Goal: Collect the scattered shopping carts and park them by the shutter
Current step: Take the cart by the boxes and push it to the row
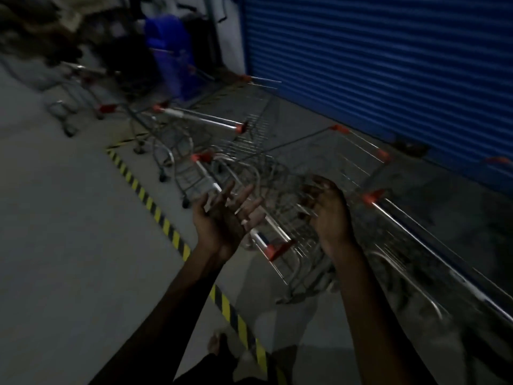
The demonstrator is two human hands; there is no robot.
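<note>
Though motion blur smears everything, I read the left hand (222,218) as spread wide, palm up, holding nothing, above the nearest cart's handle (273,247). On the right hand (331,215) the fingers curl near that cart's wire basket (299,240); gripping or not, I can't tell. Several shopping carts (249,151) sit clustered just beside the blue shutter (374,65), on the shutter side of the yellow-black floor tape (155,209). A blue bin (169,48) stands farther back.
</note>
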